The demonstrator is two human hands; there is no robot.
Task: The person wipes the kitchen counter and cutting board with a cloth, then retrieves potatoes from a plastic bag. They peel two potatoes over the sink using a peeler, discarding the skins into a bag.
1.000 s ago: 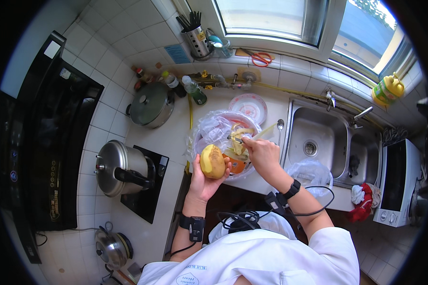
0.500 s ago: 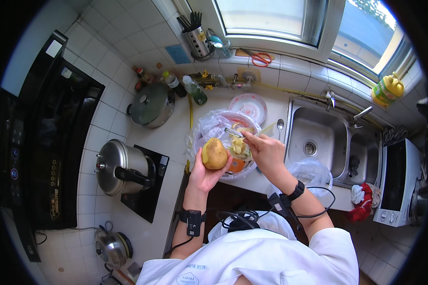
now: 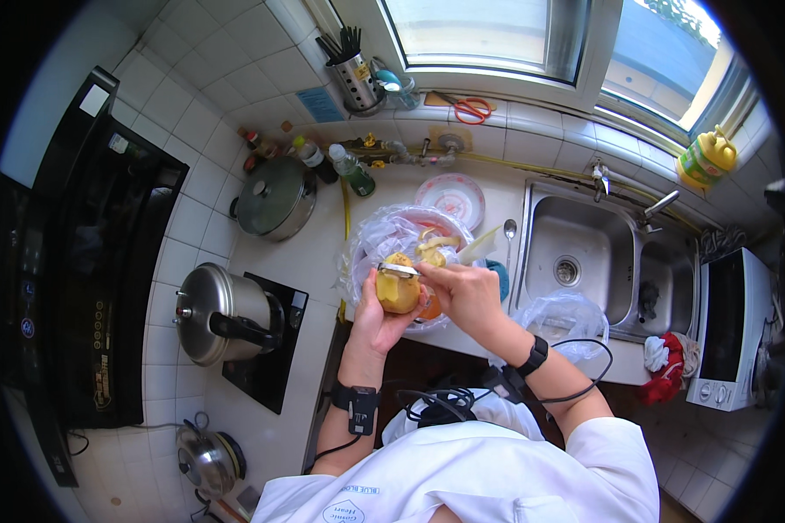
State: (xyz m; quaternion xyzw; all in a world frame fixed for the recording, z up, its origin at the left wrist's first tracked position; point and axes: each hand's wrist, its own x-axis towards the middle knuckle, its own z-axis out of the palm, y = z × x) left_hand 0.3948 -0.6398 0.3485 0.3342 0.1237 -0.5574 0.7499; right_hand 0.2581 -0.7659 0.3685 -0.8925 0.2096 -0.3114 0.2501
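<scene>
A partly peeled potato (image 3: 398, 296) rests in my left hand (image 3: 373, 324), whose fingers are wrapped round it from the left and below. My right hand (image 3: 469, 298) grips a peeler (image 3: 399, 269), its metal head lying across the upper part of the potato. Most of the peeler's handle is hidden by my fingers. Just beyond both hands stands a basin lined with a clear plastic bag (image 3: 368, 241). Yellowish peelings (image 3: 440, 243) lie in it, and something orange shows beneath my hands.
Behind the basin is a patterned plate (image 3: 451, 199); a spoon (image 3: 509, 237) lies to its right. A double sink (image 3: 576, 244) and a crumpled plastic bag (image 3: 567, 321) are on the right. Leftward stand a pressure cooker (image 3: 227, 314), a lidded pot (image 3: 275, 199) and bottles (image 3: 351, 171).
My right hand has brought the peeler left and down onto the potato. More bare yellow flesh faces up, and the potato sits turned in my left hand.
</scene>
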